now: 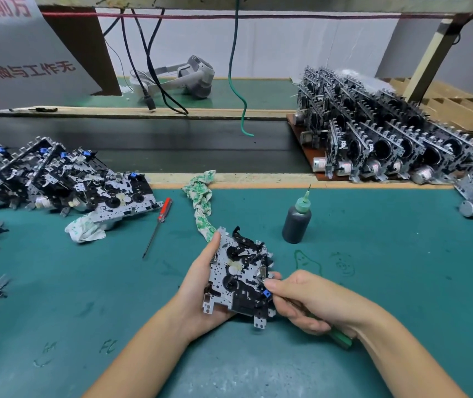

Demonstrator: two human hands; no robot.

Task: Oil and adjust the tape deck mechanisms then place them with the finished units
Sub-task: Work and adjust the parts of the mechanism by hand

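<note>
From your head camera, your left hand (pixel 201 282) cradles a grey metal and black plastic tape deck mechanism (pixel 239 275) from beneath, thumb curled up over its far left edge, lifting it above the teal work mat (pixel 387 282). Your right hand (pixel 301 301) pinches a thin green-handled tool (pixel 340 337), whose tip meets the mechanism's right edge just above a small blue plastic part (pixel 266 294); the handle end pokes out under your wrist.

Just beyond the mechanism stands a dark grey oil bottle with a green needle nozzle (pixel 297 221), upright and near your right hand. A crumpled white and green patterned rag (pixel 202 205) trails from the mat's far edge down to the mechanism's top left corner. Left of it lies a red-handled screwdriver (pixel 159 222), and further left a leaning row of mechanisms with blue tabs (pixel 57 179), one propped on a second rag (pixel 86 229).

To your far right, upright mechanisms with silver motors (pixel 387 145) stand packed on a brown board. A green cable (pixel 235 81) dangles over the dark conveyor belt (pixel 143 145), and behind it sits a grey headset (pixel 192 76).
</note>
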